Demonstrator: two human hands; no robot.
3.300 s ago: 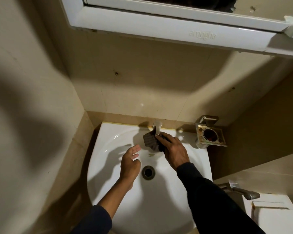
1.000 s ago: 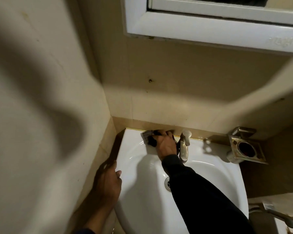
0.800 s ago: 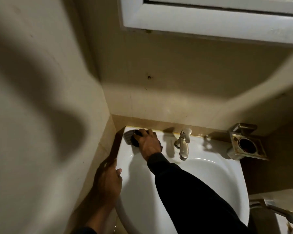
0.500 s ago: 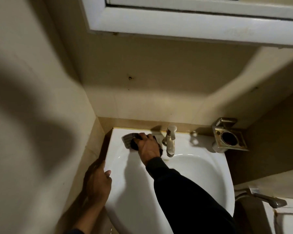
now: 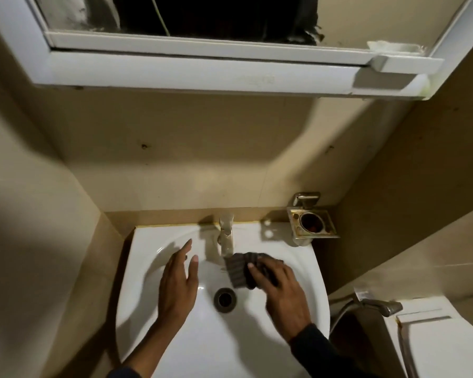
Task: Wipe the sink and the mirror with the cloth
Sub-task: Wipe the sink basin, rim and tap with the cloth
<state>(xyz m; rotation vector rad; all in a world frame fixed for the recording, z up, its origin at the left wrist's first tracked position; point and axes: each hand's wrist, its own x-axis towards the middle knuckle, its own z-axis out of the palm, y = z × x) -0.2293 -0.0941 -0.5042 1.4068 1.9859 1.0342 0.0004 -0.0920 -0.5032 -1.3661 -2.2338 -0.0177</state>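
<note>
A white sink [image 5: 137, 268] fills the lower middle, with a round drain [image 5: 225, 299] and a metal tap [image 5: 226, 236] at its back. My right hand [image 5: 283, 293] presses a dark ribbed cloth [image 5: 239, 268] against the basin just below the tap's spout. My left hand [image 5: 179, 285] hovers flat over the basin's left side with fingers spread, holding nothing. The mirror [image 5: 202, 15] in a white frame hangs above at the top edge; its glass is smeared and shows a dark reflection.
A metal soap holder [image 5: 311, 223] is fixed at the sink's back right corner. A hand sprayer [image 5: 380, 306] and a white toilet cistern [image 5: 432, 345] stand to the right. Beige tiled walls close in on the left and behind.
My right hand has carried the cloth from the sink's back left rim into the basin right of the tap. My left hand left the sink's left edge and now hovers over the basin.
</note>
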